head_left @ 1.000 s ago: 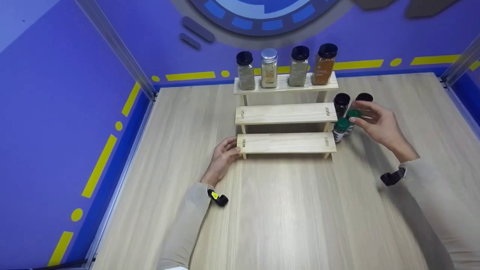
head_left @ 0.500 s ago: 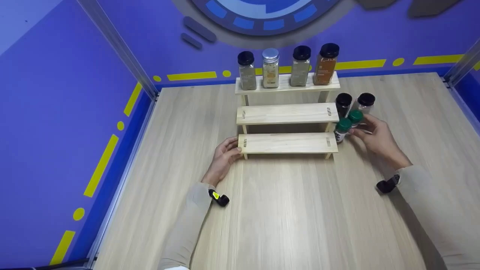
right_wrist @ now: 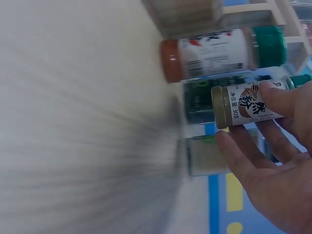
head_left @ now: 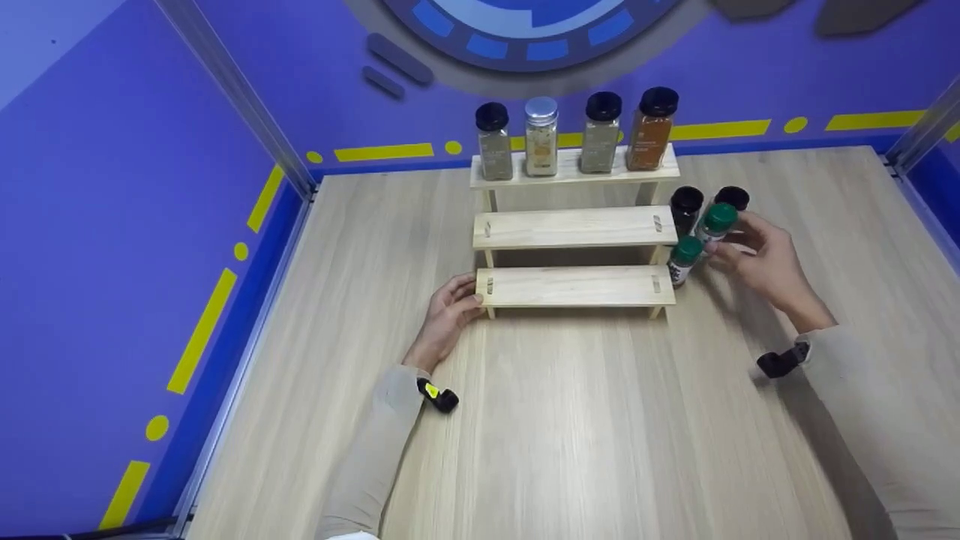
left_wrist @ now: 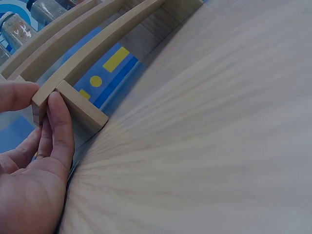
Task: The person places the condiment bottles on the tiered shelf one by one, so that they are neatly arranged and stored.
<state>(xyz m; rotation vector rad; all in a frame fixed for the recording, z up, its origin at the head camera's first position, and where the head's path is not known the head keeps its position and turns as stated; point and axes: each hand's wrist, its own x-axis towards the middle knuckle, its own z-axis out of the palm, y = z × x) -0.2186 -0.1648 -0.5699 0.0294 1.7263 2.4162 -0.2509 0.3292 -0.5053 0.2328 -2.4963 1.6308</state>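
A three-tier wooden spice rack (head_left: 574, 286) stands on the table. My left hand (head_left: 444, 319) pinches the left end of its lowest shelf; in the left wrist view the thumb lies on top and the fingers (left_wrist: 60, 124) underneath. Between thumb and fingers, my right hand (head_left: 769, 262) grips a green-capped spice jar (right_wrist: 249, 103) with a white label, lifted clear of the table. A second green-capped jar (right_wrist: 212, 56), with reddish contents, stands beside the rack's right end. Behind them are two black-capped jars (head_left: 685, 210), one partly hidden by the held jar.
Several spice jars (head_left: 599, 135) line the top shelf, one silver-capped and the others black-capped. The middle shelf (head_left: 574, 227) and lowest shelf carry no jars. A blue wall (head_left: 390, 120) rises behind the table, another at the left.
My right hand came down to the green-capped jars, took hold of the farther one and raised it slightly. The left hand stays on the rack.
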